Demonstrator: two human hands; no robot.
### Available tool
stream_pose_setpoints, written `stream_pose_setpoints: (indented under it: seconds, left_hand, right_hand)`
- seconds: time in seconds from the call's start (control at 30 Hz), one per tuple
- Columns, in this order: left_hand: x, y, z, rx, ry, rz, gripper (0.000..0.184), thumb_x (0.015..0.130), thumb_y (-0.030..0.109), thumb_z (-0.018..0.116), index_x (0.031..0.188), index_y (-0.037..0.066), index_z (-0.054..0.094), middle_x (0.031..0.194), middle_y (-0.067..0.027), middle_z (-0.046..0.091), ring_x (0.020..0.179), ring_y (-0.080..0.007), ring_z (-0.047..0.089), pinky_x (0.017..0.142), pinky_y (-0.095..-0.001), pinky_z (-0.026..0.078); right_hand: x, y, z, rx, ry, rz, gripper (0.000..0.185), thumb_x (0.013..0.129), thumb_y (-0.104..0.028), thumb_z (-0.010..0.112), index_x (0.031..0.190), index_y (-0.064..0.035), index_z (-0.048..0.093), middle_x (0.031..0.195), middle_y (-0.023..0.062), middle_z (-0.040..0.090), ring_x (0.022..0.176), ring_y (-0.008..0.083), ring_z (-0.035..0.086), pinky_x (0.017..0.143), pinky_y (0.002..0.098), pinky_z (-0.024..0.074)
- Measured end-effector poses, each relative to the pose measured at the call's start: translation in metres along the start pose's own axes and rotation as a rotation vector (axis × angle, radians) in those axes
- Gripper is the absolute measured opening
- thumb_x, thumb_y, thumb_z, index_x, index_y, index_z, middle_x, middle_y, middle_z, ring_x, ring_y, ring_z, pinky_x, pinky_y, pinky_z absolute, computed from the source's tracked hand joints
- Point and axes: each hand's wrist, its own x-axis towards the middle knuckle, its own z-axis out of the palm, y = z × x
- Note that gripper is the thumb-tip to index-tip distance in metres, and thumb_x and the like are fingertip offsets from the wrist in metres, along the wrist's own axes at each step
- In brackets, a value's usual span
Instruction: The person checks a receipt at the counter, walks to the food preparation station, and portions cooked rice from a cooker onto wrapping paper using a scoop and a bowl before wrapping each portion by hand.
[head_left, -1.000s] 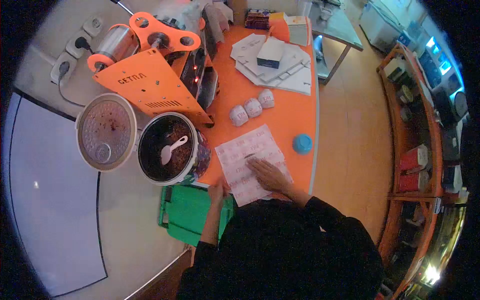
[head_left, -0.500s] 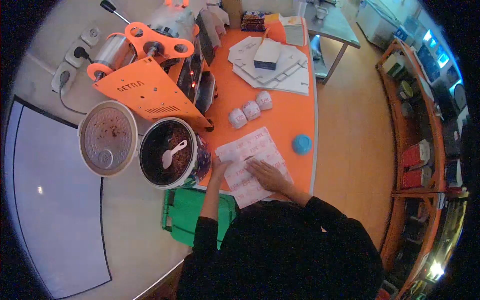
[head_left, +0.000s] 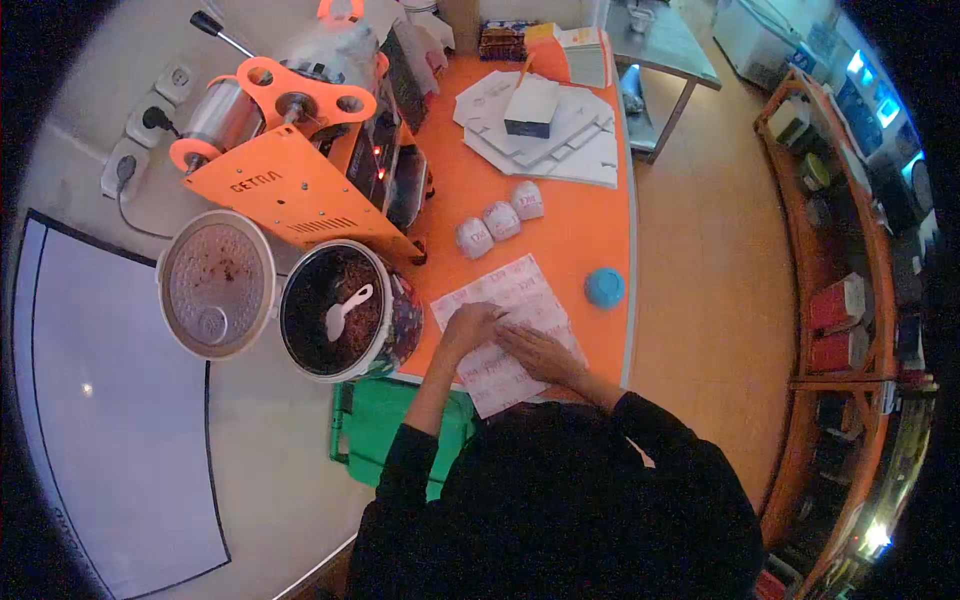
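Note:
A sheet of white wrapping paper (head_left: 515, 290) with red print lies at a slant on the orange table in front of me. My left hand (head_left: 473, 328) is over its middle, fingers bent together and their tips close to those of my right hand. What lies under these fingers is hidden. My right hand (head_left: 540, 352) rests on the paper from the right, its fingers stretched out. Beyond the sheet, three small wrapped bundles (head_left: 502, 220) in similar printed paper stand in a row. A blue cup-like object (head_left: 604, 288) is to the right of the paper.
On the left, a pot (head_left: 385, 340) of dark food holds a white rice paddle (head_left: 348, 312); its open lid (head_left: 215, 285) leans left. An orange CETRA machine (head_left: 290, 190) stands behind. Flat white cardboard (head_left: 585, 150) lies at the back, and a green chair (head_left: 400, 425) is below the table edge.
My left hand has moved right, from the paper's left edge to its middle, beside my right hand. A small brown spot at my right fingertips is now covered.

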Motion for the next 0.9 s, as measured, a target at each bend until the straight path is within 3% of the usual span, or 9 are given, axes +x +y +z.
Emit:
stream_pose_setpoints:
  seconds: [0.1,0.17,0.3,0.37,0.47,0.67,0.8,0.87,0.9]
  left_hand:
    - [-0.009,-0.006,0.028,0.021,0.165,0.025,0.033,0.082,0.009,0.053,0.115,0.007,0.058,0.114,-0.0175,0.059,0.108,-0.0301,0.055,0.095,-0.0341,0.043]
    - [-0.021,-0.007,0.052,-0.042,0.449,0.177,0.031,0.085,0.013,0.050,0.114,0.008,0.059,0.116,-0.0170,0.058,0.109,-0.0311,0.055,0.095,-0.0358,0.043]
    - [-0.034,-0.003,0.076,-0.045,0.483,0.191,0.037,0.085,0.013,0.048,0.121,0.003,0.052,0.127,-0.0176,0.050,0.119,-0.0310,0.047,0.101,-0.0369,0.036]
    - [-0.041,0.009,0.081,-0.047,0.439,0.087,0.045,0.088,0.015,0.044,0.130,-0.001,0.040,0.137,-0.0205,0.038,0.128,-0.0342,0.034,0.108,-0.0382,0.026]
    - [-0.050,0.012,0.078,-0.008,0.402,0.166,0.049,0.090,0.016,0.041,0.135,-0.003,0.032,0.142,-0.0216,0.029,0.131,-0.0354,0.028,0.109,-0.0404,0.022]
    - [-0.060,0.012,0.099,0.296,0.413,0.250,0.045,0.088,0.011,0.044,0.129,-0.005,0.038,0.136,-0.0220,0.037,0.129,-0.0358,0.032,0.107,-0.0443,0.026]
    - [-0.062,-0.010,0.120,0.366,0.474,0.318,0.040,0.084,0.007,0.047,0.122,-0.005,0.044,0.128,-0.0230,0.045,0.125,-0.0365,0.037,0.104,-0.0438,0.031]
    - [-0.063,-0.015,0.122,0.194,0.709,0.150,0.036,0.081,0.005,0.050,0.115,-0.005,0.049,0.117,-0.0231,0.052,0.111,-0.0371,0.048,0.096,-0.0440,0.039]
    - [-0.064,-0.018,0.123,0.191,0.707,0.150,0.036,0.081,0.005,0.050,0.115,-0.005,0.049,0.117,-0.0231,0.052,0.111,-0.0371,0.048,0.096,-0.0440,0.039]
  right_hand:
    - [-0.002,0.002,0.000,0.017,0.048,-0.013,0.050,0.080,-0.009,0.045,0.129,0.0010,0.042,0.137,0.0148,0.039,0.128,0.0263,0.036,0.109,0.0411,0.0261]
    - [-0.003,0.003,0.004,0.020,0.056,-0.015,0.044,0.074,-0.007,0.049,0.117,0.0017,0.051,0.129,0.0142,0.046,0.124,0.0275,0.041,0.104,0.0393,0.0320]
    - [-0.009,0.008,0.015,0.071,0.066,-0.020,0.038,0.071,-0.008,0.052,0.108,0.0029,0.055,0.117,0.0136,0.053,0.112,0.0289,0.050,0.098,0.0396,0.0383]
    - [-0.012,0.013,0.023,0.114,0.056,-0.006,0.035,0.069,-0.009,0.054,0.103,0.0012,0.057,0.107,0.0108,0.055,0.102,0.0275,0.054,0.092,0.0394,0.0421]
    - [-0.021,0.020,0.025,0.054,0.065,-0.109,0.036,0.070,-0.012,0.054,0.105,-0.0038,0.057,0.103,0.0087,0.055,0.101,0.0256,0.054,0.089,0.0384,0.0432]
    - [-0.026,0.012,0.022,-0.334,0.189,0.005,0.033,0.075,-0.016,0.054,0.108,-0.0116,0.057,0.107,0.0079,0.056,0.101,0.0240,0.055,0.083,0.0383,0.0449]
    - [-0.025,0.020,0.004,-0.202,0.145,0.034,0.031,0.076,-0.015,0.055,0.106,-0.0093,0.057,0.109,0.0093,0.057,0.101,0.0257,0.055,0.081,0.0392,0.0457]
    - [-0.031,0.031,0.009,-0.080,0.129,0.094,0.028,0.074,-0.011,0.054,0.102,-0.0073,0.058,0.109,0.0107,0.058,0.102,0.0274,0.055,0.081,0.0403,0.0450]
    - [-0.035,0.035,0.012,-0.080,0.126,0.097,0.028,0.074,-0.011,0.054,0.102,-0.0073,0.058,0.109,0.0107,0.058,0.102,0.0274,0.055,0.081,0.0403,0.0450]
